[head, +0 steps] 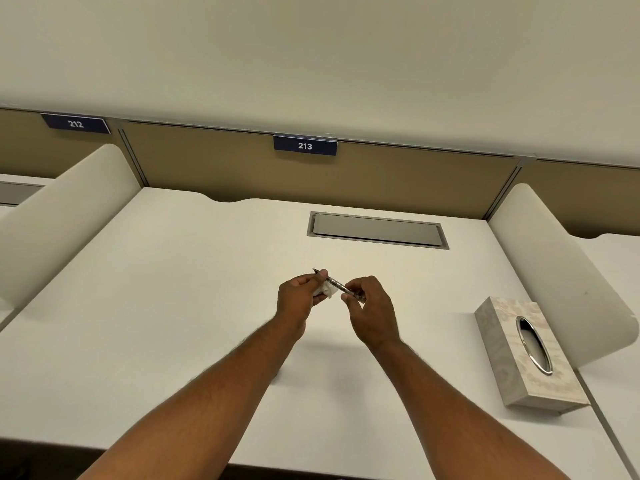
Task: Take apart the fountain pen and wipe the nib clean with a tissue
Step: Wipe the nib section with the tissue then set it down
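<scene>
Forearms nearest, both raised above white desk. Your left hand pinches crumpled white tissue plus nib end of slim dark fountain pen; right hand clamps its barrel. Wipe toward tip, light pressure, barrel steady.

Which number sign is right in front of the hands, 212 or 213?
The 213 sign. It sits on the back panel straight ahead, above both hands and the pen. The 212 sign is off to the left, over the neighbouring desk.
</scene>
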The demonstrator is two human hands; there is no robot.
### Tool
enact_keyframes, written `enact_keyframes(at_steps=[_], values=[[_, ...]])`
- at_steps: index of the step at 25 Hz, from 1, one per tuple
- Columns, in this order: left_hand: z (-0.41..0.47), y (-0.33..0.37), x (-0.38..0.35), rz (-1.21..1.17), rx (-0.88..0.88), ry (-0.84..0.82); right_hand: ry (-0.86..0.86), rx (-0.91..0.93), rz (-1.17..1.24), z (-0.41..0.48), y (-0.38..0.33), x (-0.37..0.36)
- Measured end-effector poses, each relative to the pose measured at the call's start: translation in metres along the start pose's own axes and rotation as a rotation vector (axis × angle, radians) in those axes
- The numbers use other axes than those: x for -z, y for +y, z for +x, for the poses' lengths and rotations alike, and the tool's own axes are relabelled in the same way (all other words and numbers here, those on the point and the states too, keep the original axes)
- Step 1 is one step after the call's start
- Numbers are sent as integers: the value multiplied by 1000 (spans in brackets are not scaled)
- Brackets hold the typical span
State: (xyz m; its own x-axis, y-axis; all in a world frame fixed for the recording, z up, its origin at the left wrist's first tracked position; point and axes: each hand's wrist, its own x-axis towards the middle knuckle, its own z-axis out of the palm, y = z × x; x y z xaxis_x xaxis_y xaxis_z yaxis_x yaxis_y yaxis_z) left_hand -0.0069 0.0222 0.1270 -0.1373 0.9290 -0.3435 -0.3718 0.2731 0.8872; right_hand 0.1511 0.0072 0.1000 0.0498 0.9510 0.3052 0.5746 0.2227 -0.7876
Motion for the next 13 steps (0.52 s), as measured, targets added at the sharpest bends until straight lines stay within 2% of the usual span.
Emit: enact_keyframes(at_steps=[13], values=[[-2,-3,0,13,-7,1,-24,1,-24,-1,0,2]])
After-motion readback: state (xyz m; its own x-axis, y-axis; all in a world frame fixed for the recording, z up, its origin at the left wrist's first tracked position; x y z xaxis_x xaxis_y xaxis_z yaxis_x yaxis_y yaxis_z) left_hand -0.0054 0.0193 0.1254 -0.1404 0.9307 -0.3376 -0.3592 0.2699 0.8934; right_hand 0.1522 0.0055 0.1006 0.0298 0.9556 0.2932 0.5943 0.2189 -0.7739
